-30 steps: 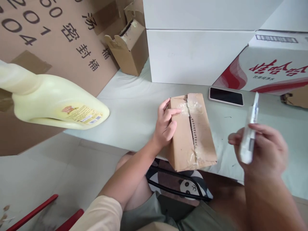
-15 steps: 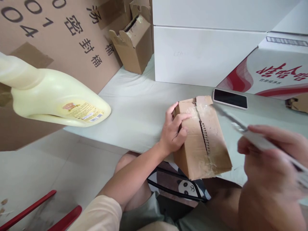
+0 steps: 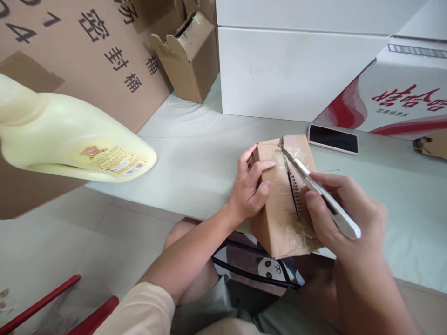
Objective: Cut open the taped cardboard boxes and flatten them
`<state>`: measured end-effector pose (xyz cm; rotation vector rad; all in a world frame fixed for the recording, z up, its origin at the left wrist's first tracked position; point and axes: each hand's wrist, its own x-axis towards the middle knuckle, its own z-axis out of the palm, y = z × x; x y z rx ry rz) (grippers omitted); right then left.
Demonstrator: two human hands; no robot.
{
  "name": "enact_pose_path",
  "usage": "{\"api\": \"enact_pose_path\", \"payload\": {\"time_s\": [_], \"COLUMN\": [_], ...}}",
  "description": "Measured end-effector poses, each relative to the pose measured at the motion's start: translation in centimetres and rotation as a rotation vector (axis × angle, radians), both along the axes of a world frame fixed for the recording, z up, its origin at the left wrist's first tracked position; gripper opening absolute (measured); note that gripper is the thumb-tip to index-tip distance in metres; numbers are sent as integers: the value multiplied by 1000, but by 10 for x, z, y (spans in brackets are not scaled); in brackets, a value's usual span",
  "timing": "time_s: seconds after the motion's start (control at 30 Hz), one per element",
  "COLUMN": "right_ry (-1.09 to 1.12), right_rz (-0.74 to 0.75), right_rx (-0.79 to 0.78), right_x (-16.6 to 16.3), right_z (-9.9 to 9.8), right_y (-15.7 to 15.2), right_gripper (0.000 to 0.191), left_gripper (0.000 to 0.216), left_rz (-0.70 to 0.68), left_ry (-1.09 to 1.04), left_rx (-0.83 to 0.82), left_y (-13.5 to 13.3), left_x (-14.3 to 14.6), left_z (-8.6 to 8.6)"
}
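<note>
A small brown cardboard box (image 3: 275, 200) lies at the near edge of the cloth-covered table, with clear tape and a ragged slit along its top seam. My left hand (image 3: 249, 186) grips the box's left side, fingers over the top edge and thumb on the upper face. In my right hand (image 3: 345, 214) is a white utility knife (image 3: 328, 200), held like a pen. Its blade tip touches the far end of the seam, near the taped flap. The fingers of my right hand cover part of the box's right side.
Behind the box lies a phone (image 3: 333, 138). White cartons (image 3: 303, 74) and a red-and-white carton (image 3: 401, 102) stand at the back. To the left are a pale yellow bottle (image 3: 70, 135), an opened cardboard box (image 3: 190, 60) and a large printed carton (image 3: 77, 60).
My right hand has moved left and brought the knife from beside the box onto its top seam. My left hand keeps its hold. The view has shifted slightly.
</note>
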<state>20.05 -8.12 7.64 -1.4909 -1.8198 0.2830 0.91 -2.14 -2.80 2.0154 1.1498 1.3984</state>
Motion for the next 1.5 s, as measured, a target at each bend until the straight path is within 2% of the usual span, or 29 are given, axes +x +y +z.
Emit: {"api": "enact_pose_path", "payload": {"time_s": [0.2, 0.57, 0.83, 1.1, 1.2, 1.3, 1.5], "right_ry": [-18, -243, -213, -237, -210, -208, -204], "right_rz": [-19, -7, -13, 31, -2, -29, 39], "right_rx": [66, 108, 153, 213, 253, 245, 228], "right_x": [-5, -6, -9, -9, -8, -6, -6], "right_z": [3, -5, 3, 1, -1, -2, -2], "right_y": [-3, 1, 3, 3, 1, 1, 3], "right_gripper": [10, 15, 7, 8, 9, 10, 10], "left_gripper": [46, 51, 51, 52, 52, 52, 50], "left_rz": [-9, -9, 1, 18, 13, 10, 5], "left_ry": [-32, -23, -45, -22, -26, -35, -49], "left_rx": [23, 56, 74, 97, 90, 82, 77], "left_y": [1, 1, 2, 3, 2, 3, 3], "left_x": [1, -1, 2, 2, 2, 2, 2], "left_z": [-1, 2, 1, 0, -1, -2, -3]}}
